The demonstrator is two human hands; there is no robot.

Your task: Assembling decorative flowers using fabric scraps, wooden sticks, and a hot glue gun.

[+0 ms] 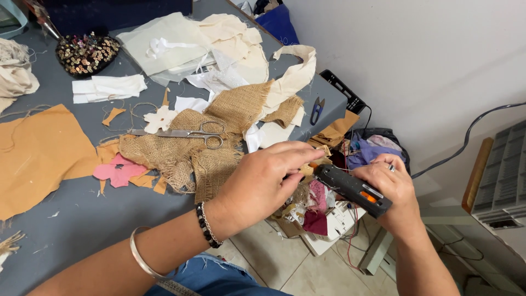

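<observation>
My right hand [392, 192] grips a dark grey glue gun [350, 189] with an orange trigger, its nozzle pointing left. My left hand [263, 183], with a beaded bracelet and a silver bangle on the wrist, has its fingers closed at the gun's nozzle on a small tan piece [313, 164] that is mostly hidden. Both hands hover past the table's right edge, above a box of scraps [318, 211].
On the grey table [66, 219] lie burlap pieces [208, 142] with steel scissors [192, 133] on top, cream cloth [186, 44], tan felt [38, 153], a pink felt flower [118, 171], a sequined heart [86, 53] and blue thread snips [316, 109]. A white wall stands to the right.
</observation>
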